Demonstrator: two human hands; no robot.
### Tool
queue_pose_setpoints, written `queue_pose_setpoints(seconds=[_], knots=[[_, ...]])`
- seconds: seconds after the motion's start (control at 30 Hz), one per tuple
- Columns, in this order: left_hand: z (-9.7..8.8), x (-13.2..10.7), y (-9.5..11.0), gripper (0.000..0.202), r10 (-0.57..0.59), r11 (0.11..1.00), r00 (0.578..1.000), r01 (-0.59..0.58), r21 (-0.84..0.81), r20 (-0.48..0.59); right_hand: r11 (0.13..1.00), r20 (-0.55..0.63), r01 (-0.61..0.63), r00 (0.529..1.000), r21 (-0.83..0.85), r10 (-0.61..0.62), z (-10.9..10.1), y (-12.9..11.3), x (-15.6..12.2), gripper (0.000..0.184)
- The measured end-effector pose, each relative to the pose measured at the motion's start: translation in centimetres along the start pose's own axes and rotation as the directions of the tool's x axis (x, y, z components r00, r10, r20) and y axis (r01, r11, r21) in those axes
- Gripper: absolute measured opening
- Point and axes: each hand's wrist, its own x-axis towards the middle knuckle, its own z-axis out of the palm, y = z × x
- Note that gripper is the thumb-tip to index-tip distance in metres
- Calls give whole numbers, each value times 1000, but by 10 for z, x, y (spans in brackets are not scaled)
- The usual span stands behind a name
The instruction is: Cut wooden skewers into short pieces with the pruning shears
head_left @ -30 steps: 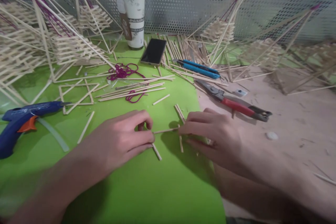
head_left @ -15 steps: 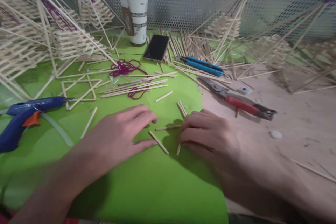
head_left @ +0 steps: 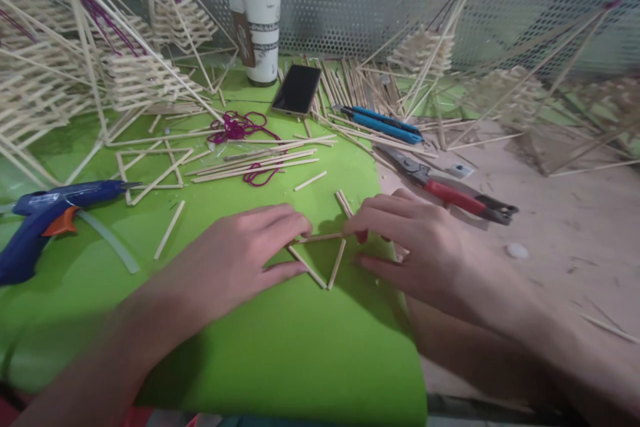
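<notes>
Three short bamboo sticks [head_left: 320, 260] lie on the green mat [head_left: 280, 347] in a small triangle between my hands. My left hand [head_left: 240, 260] rests flat on the mat, fingers stretched out, its fingertips touching the triangle's left corner. My right hand [head_left: 415, 247] lies to the right, fingers extended, its index fingertip pressing the triangle's right corner. Neither hand holds anything. Two more short sticks [head_left: 344, 203] lie just above the triangle.
A blue glue gun [head_left: 45, 213] lies at the left. Red-handled pliers [head_left: 450, 193], blue cutters [head_left: 383, 123], a phone [head_left: 297, 90], a cup [head_left: 260, 13], purple string [head_left: 240, 130], long sticks and several stick towers [head_left: 135, 80] surround the mat.
The three sticks were scattered and crossed; now they form a closed triangle. My left hand opened from a pinch on a stick to lying flat, and both hands shifted slightly upward.
</notes>
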Motion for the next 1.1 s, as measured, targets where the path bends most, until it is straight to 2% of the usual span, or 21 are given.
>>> queue_pose_setpoints(seconds=[0.13, 0.23, 0.5, 0.73, 0.9, 1.1], knots=[[-1, 2, 4, 23, -17, 1000, 1000, 17, -22, 9, 999, 1, -44, 999, 12, 44, 5, 0, -2, 20], [-1, 2, 5, 22, -35, 999, 999, 35, -22, 17, 998, -5, -59, 998, 21, 59, 7, -2, -1, 17], [-4, 0, 1, 34, -97, 995, 995, 96, 20, 29, 1000, -46, -10, 999, -26, 9, 12, 7, -2, 19], [-2, 0, -1, 25, -47, 999, 999, 47, 26, 15, 999, -31, -21, 999, -41, 19, 11, 3, -1, 20], [-2, 1, -1, 23, -36, 999, 999, 35, 16, 10, 995, -39, -86, 996, -52, 85, 8, -3, -1, 17], [-2, 1, -1, 21, -8, 999, 1000, 8, 33, -2, 994, -23, -89, 996, -63, 87, 9, -2, -1, 14]])
